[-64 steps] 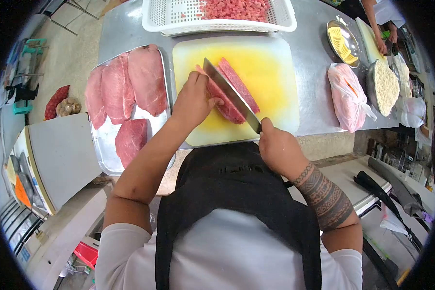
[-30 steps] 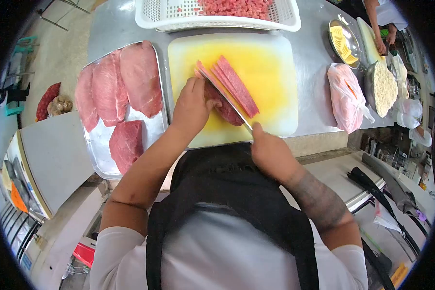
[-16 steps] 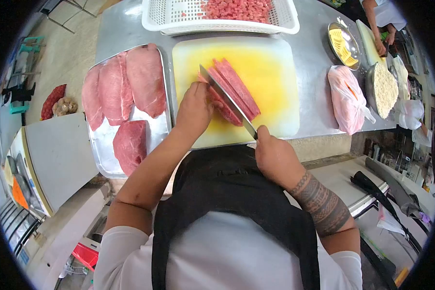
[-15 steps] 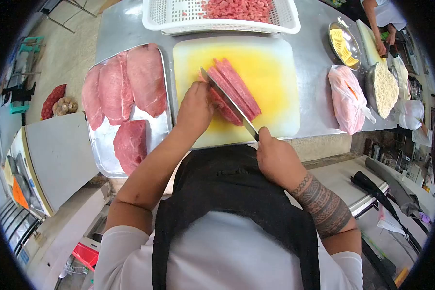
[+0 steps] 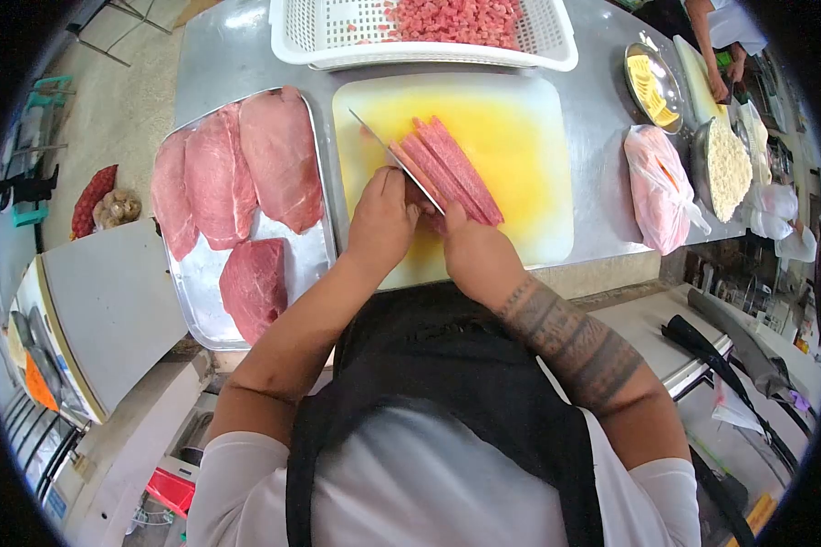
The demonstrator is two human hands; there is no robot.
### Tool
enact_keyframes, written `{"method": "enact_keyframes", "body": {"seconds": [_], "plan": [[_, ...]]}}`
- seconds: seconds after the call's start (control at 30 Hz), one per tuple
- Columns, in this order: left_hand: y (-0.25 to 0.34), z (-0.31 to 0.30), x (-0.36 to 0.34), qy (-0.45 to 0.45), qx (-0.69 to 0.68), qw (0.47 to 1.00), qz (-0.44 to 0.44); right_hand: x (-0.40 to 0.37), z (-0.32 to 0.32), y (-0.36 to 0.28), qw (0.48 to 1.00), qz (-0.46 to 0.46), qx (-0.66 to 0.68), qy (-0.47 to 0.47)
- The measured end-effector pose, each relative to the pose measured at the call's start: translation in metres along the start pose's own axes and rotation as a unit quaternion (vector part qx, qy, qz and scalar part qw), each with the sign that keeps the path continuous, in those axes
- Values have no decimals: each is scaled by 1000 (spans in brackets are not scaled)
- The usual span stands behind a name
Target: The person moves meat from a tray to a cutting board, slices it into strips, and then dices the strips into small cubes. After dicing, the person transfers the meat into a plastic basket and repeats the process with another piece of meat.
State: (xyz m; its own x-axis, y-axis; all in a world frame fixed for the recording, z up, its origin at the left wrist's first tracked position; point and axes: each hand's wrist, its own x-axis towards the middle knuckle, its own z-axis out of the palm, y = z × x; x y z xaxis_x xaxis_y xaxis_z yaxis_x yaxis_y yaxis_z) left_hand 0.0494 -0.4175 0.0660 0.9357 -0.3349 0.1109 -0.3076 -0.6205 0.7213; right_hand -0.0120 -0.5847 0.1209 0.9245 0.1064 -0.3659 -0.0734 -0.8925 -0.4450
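Observation:
My right hand (image 5: 483, 255) is closed round the handle of a knife (image 5: 396, 157), whose blade points up and left beside several long strips of raw meat (image 5: 452, 173). The strips lie side by side on a white cutting board (image 5: 538, 232) with a yellow-stained middle. My left hand (image 5: 383, 219) presses with bent fingers on a piece of meat at the left of the blade. Most of that piece is hidden under my fingers and the knife.
Left of the board, a metal tray (image 5: 187, 305) carries several large slabs of raw meat (image 5: 278, 159). A white basket (image 5: 337, 56) holding diced meat (image 5: 456, 23) stands behind. At right are a plastic bag (image 5: 657, 187), metal bowls (image 5: 637, 87) and another person's hands (image 5: 721, 87).
My right hand has moved left and forward with the knife, so the blade tip now reaches farther past the strips. My left hand stays on the meat.

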Motion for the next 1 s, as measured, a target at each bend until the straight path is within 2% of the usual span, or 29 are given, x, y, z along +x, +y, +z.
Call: {"method": "enact_keyframes", "body": {"seconds": [0.2,0.3,0.4,0.5,0.6,0.7,0.8,1.0], "plan": [[1,-1,0,12,-23,1000,-3,-6,-6,2,999,-24,-21,16],[-4,4,-3,10,4,1000,-11,-66,-54,-3,999,-9,-30,-36],[-1,5,-2,6,-13,1000,-24,-105,-55,12,982,112,-70,-137],[-2,7,-4,18,-2,1000,-14,-92,0,47,999,31,-28,-34],[-7,5,-1,36,6,999,18,-56,7,44,999,-14,-31,12],[-5,0,-12,16,-12,1000,0,-53,-18,39,999,-6,-44,22],[1,-4,-17,-11,-6,999,-38,-81,-37,26,998,22,-54,31],[6,1,-14,-38,-3,997,-60,-114,-53,9,996,10,-85,-30]]}}
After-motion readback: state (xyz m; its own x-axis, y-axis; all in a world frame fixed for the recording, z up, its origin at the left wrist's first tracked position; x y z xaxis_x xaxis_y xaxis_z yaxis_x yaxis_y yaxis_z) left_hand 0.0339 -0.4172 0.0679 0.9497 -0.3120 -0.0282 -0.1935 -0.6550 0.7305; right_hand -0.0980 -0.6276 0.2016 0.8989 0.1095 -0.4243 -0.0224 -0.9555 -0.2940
